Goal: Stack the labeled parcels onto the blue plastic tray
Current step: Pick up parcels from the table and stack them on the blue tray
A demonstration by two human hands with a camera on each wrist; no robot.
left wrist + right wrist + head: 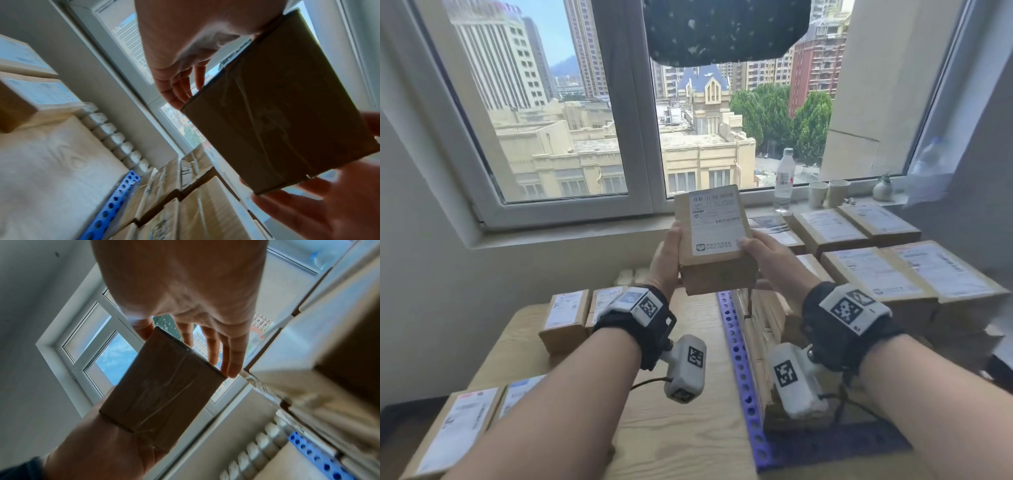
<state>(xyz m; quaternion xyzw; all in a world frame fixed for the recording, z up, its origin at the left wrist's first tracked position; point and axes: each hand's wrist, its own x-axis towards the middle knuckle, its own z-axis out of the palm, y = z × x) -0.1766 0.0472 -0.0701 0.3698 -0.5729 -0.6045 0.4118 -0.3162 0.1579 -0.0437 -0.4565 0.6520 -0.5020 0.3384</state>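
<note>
On the far left of the table [661, 428] sit two parcels [453, 431] at the near corner, labels up, and two more [566, 317] farther back beside each other. That makes four I can count still waiting on the wood; others may lie out of view.

The left hand [666, 262] clasps the left edge of the box [717, 240], thumb up along the side. The box hangs in mid-air over the gap between table and tray, label facing the person, tilted back toward the window [571, 102]. From below, its taped underside is bare, with fingers only at the edges.

The right hand [767, 257] pinches the right edge, thumb on the label, fingers [230, 353] reaching past the far side. So both hands are clamped on one box, and only by its rims. That is where I see trouble: an edge grip on smooth tape could slip, and the box would drop onto the stack [876, 274].

The blue tray [739, 363] lies right of the table, its perforated rim showing. It is already piled high; I count about six labelled tops on the upper layers, though the layers beneath are too hidden to count. Setting the box down off-centre could tip it off an edge, or nudge a neighbour.

On the sill stand one bottle [784, 180], two cups [828, 193] and one small vase [883, 190], near enough to the rear parcels that a careless reach could knock them.
</note>
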